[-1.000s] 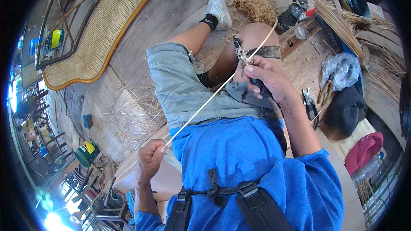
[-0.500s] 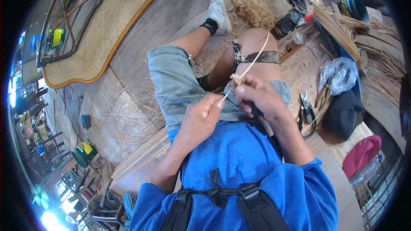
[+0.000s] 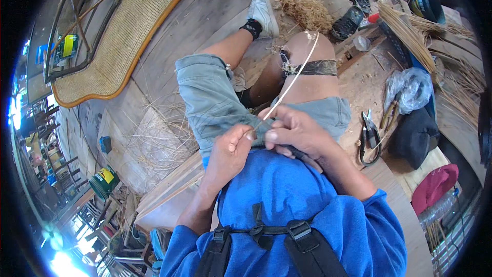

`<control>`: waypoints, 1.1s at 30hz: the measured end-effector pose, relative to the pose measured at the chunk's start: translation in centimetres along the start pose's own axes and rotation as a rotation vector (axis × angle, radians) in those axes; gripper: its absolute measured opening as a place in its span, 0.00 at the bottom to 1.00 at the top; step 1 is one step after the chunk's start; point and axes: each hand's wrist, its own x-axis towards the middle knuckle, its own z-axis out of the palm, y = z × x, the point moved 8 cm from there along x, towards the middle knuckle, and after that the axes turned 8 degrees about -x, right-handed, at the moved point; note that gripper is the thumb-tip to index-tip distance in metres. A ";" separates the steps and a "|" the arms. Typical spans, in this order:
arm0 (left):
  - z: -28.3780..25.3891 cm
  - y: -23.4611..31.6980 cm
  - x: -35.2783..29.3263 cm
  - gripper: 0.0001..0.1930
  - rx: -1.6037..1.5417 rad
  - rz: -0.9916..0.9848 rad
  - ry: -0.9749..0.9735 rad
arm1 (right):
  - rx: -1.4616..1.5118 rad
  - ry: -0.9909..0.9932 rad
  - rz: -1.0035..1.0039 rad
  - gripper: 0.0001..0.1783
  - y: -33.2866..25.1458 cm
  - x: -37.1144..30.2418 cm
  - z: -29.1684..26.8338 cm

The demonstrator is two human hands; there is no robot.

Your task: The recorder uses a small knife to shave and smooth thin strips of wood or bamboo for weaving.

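My left hand (image 3: 231, 149) is closed, its thumb and curled fingers pinching the lower end of a thin pale cane strip (image 3: 299, 74). The strip slants up past my right hand (image 3: 297, 133), over my bent right leg to the knee. The right hand's fingers curl close beside the left around a dark tool (image 3: 306, 159), whose working end is hidden by the fingers. Where the strip meets the tool cannot be made out. A dark band (image 3: 320, 67) wraps that leg below the knee, with pale shavings caught at its side.
Shears (image 3: 369, 133), pliers (image 3: 390, 113), a clear plastic bag (image 3: 414, 90) and a black cap (image 3: 412, 138) lie at my right. Shavings (image 3: 303, 7) heap beyond my knee. Cane bundles (image 3: 407, 38) lie far right, a woven cane panel (image 3: 128, 36) far left, loose strands (image 3: 161, 128) nearer.
Both hands have drawn down and left toward my belly, and more strip shows above the right hand. The curled shavings at the right fingers no longer show there; a pale curl now sits at the knee.
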 end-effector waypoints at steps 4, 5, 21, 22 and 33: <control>0.4 0.8 0.0 0.07 0.040 -0.001 -0.061 | 0.085 0.010 -0.042 0.16 1.3 0.8 -1.1; 0.4 0.9 -0.2 0.07 0.040 -0.002 -0.067 | 0.088 0.014 -0.041 0.16 1.3 0.7 -1.1; -7.9 0.0 -8.3 0.07 0.225 -0.058 -0.072 | 0.081 0.239 -0.078 0.11 -2.2 -0.3 -7.3; -8.7 -0.6 -8.8 0.07 0.228 -0.076 -0.057 | 0.057 0.266 -0.102 0.10 -2.6 -0.3 -7.7; 1.1 3.6 1.6 0.13 0.090 0.070 -0.068 | 0.047 0.150 -0.104 0.13 0.2 1.1 -2.4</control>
